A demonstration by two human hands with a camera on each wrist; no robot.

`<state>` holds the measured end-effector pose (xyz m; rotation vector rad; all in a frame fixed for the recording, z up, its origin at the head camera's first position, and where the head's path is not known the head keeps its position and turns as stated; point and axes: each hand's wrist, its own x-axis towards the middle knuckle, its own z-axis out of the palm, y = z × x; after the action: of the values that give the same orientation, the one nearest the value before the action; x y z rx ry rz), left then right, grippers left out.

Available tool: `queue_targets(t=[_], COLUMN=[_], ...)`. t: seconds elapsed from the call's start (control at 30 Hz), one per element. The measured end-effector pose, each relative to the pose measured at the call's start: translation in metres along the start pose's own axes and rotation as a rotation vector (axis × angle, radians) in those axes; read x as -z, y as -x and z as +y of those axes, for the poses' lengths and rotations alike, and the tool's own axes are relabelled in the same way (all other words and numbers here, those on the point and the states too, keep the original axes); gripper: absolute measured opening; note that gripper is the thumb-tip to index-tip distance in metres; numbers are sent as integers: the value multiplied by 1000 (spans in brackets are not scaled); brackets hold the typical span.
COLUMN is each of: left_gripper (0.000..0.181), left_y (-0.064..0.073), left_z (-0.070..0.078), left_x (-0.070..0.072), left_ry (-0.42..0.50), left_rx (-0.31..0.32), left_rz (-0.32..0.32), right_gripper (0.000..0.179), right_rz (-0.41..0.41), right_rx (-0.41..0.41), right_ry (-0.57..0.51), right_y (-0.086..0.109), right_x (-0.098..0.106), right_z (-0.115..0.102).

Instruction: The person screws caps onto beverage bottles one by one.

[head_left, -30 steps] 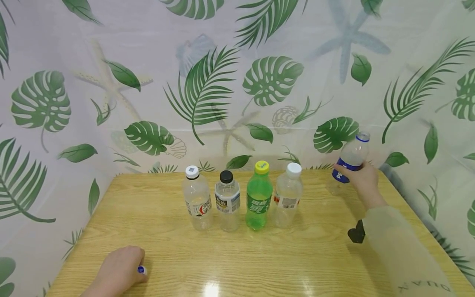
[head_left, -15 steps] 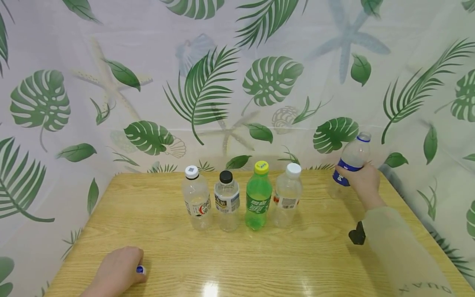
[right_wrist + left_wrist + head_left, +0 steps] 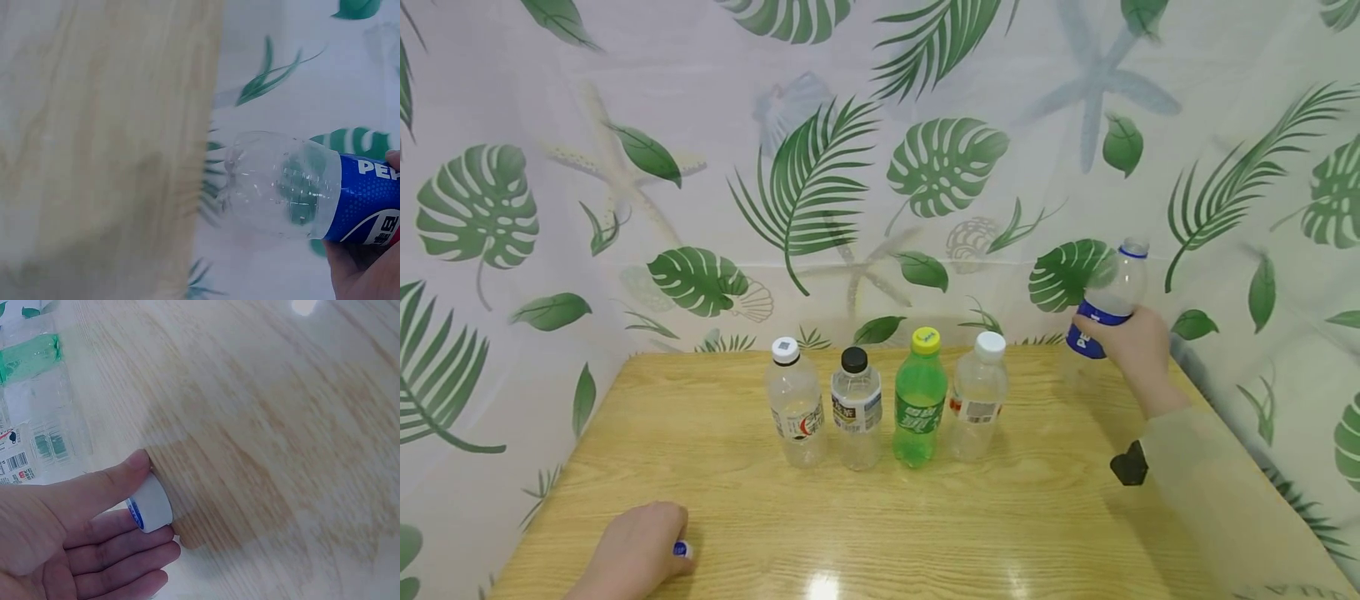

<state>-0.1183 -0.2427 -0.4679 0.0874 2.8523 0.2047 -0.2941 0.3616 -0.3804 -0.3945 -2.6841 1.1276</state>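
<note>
My right hand point(image 3: 1138, 350) grips a clear plastic bottle point(image 3: 1118, 283) round its blue label, at the table's back right. The bottle has no cap, and its neck tilts slightly to the right. In the right wrist view, the clear base of this bottle point(image 3: 275, 184) shows beside the table edge, with thumb and fingers round the label. Near the front left, my left hand point(image 3: 638, 546) pinches a white bottle cap point(image 3: 682, 549) with a blue top. The left wrist view has that cap point(image 3: 152, 503) between thumb and fingers, close above the wood.
Mid-table, capped bottles stand in a row: a white-capped one point(image 3: 796, 408), a black-capped one point(image 3: 857, 412), a green one point(image 3: 920, 400) with a yellow cap, and another white-capped one point(image 3: 979, 400). A leaf-patterned cloth point(image 3: 700, 192) hangs behind the wooden table point(image 3: 715, 500).
The right hand has raised the clear blue-labelled bottle a little, and it leans less than before. My left hand stays in place, pinching the cap.
</note>
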Motion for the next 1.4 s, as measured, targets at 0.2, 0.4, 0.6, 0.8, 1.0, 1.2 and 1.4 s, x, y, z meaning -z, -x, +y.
queue_targets(t=[0.2, 0.4, 0.6, 0.8, 1.0, 1.2, 1.4], left_gripper=[43, 43, 41, 41, 40, 41, 41], left_y=[-1, 0, 2, 0, 1, 1, 1], left_z=[1, 0, 1, 1, -1, -1, 0], left_x=[-1, -1, 1, -1, -2, -2, -1], left_ry=[4, 18, 11, 8, 0, -1, -5], left_rx=[-2, -7, 2, -1, -10, -7, -2], left_rz=[6, 21, 4, -3, 12, 18, 6], right_gripper=[95, 93, 91, 93, 93, 93, 91], right_rz=[-1, -1, -2, -18, -56, -118, -187], right_rx=[21, 94, 171, 188, 219, 241, 293], right_ry=[-11, -15, 9, -35, -27, -67, -92], right_y=[8, 21, 36, 58, 83, 110, 134], right_x=[17, 34, 48, 61, 67, 71, 66], right_z=[-40, -77, -111, -139, -160, -177, -188])
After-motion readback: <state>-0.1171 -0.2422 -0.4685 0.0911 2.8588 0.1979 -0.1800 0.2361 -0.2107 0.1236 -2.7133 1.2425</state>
